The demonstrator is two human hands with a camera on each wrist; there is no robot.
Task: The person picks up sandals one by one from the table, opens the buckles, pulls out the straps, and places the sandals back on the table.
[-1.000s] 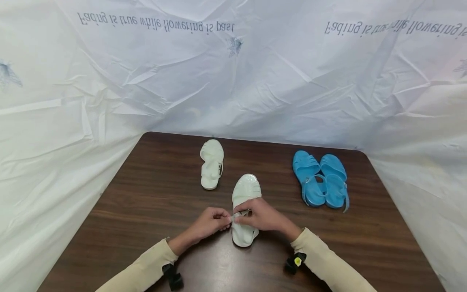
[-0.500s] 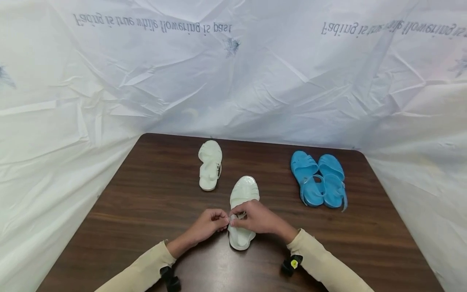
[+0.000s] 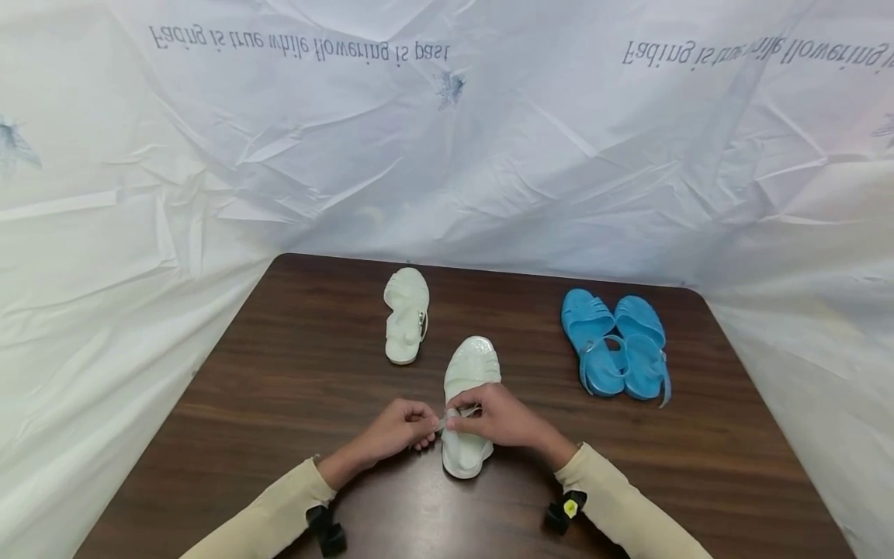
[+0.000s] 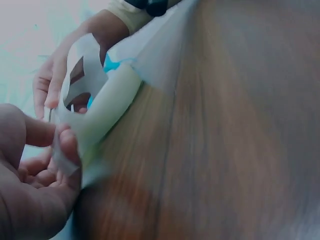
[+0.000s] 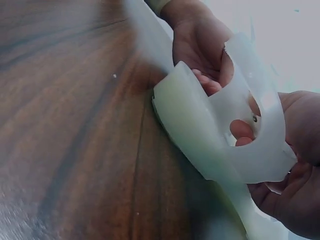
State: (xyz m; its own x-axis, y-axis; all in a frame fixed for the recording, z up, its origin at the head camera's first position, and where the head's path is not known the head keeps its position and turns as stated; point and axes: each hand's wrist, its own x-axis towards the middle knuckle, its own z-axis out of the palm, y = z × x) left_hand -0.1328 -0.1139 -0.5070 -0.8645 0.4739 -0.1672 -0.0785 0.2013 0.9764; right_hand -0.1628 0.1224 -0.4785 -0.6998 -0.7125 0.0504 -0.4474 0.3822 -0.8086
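Note:
A white sandal (image 3: 472, 365) lies on the table in front of me, toe pointing away. My left hand (image 3: 401, 427) is at its left side and pinches the free end of the ankle strap (image 4: 64, 154) between thumb and fingers. From above, my right hand (image 3: 499, 419) pinches the same strap close by, at the sandal's left edge. In the right wrist view the heel part (image 5: 260, 162) stands up with an opening, and fingers show through it. A small metal piece (image 5: 255, 119) is visible there; the fingers hide most of the fastening.
The other white sandal (image 3: 403, 341) lies farther back on the left, its buckle on its right side. A pair of blue sandals (image 3: 604, 373) sits side by side at the back right. Behind the dark wooden table (image 3: 293, 326) hangs a white printed sheet (image 3: 419, 155).
Both hands stay at the strap with only small finger movements. Half a second ago the fingertips were closer together; now a short bit of strap shows between them. The other sandals have not moved.

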